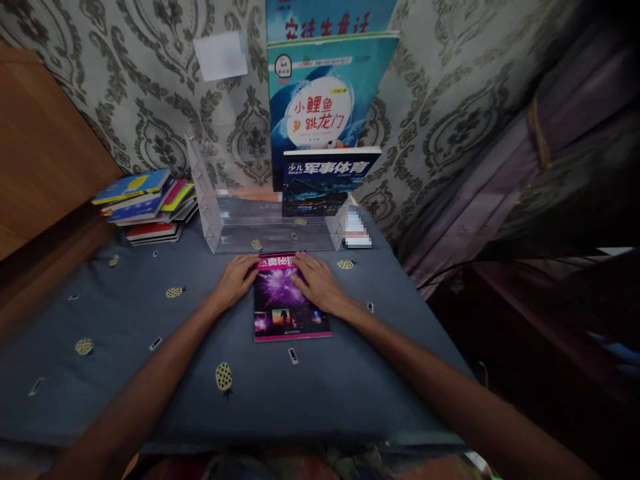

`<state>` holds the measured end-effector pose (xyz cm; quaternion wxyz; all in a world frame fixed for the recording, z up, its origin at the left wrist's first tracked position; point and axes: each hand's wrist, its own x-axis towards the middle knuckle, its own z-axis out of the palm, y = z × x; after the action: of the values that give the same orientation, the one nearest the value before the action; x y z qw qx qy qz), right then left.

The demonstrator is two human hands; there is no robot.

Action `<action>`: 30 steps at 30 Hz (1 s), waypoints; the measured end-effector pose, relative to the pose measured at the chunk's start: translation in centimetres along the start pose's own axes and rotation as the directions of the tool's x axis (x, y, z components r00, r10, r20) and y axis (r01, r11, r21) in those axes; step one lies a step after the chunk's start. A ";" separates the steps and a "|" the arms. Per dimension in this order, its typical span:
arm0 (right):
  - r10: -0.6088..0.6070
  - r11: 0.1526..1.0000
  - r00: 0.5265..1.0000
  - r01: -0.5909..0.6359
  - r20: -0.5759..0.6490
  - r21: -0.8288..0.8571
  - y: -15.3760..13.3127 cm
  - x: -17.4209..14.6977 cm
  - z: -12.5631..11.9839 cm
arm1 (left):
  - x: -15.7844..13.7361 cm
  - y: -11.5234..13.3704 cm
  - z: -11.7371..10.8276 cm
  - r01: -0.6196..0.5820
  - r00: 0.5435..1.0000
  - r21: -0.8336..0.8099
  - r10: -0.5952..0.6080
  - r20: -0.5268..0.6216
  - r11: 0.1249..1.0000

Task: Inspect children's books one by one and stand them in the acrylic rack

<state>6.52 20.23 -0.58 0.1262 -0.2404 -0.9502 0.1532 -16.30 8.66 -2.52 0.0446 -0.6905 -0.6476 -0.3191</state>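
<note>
A purple and black book (283,290) with a pink border lies cover up on the blue-grey cloth in front of a clear rack. My left hand (236,280) is closed at its upper left corner, with the fingertips along the edge. At the upper right corner my right hand (320,285) grips the book, its thumb over the cover and its fingers at the top edge. Just beyond both hands stands the clear acrylic rack (210,223). Within it, a dark blue book (323,187) leans in front of a teal book (330,73) and another blue book (330,13).
A pile of books (145,200) lies left of the rack. Beside the rack's right end is a small blurred, whitish object (357,227). Patterned wallpaper (160,80) bears a white paper (221,55). A tied curtain (480,173) hangs at the right; a wooden panel (45,147) stands left.
</note>
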 end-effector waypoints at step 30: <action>0.051 0.999 0.961 -0.046 -0.272 0.026 1.8 -0.7 1.9 | 0.4 5.0 -0.9 0.545 0.741 -0.837 -0.493 0.456 0.045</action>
<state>7.27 20.97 -3.10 0.2544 -0.2811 -0.9160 0.1308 -12.04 7.76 0.13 -0.5042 -0.2995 -0.5285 -0.6138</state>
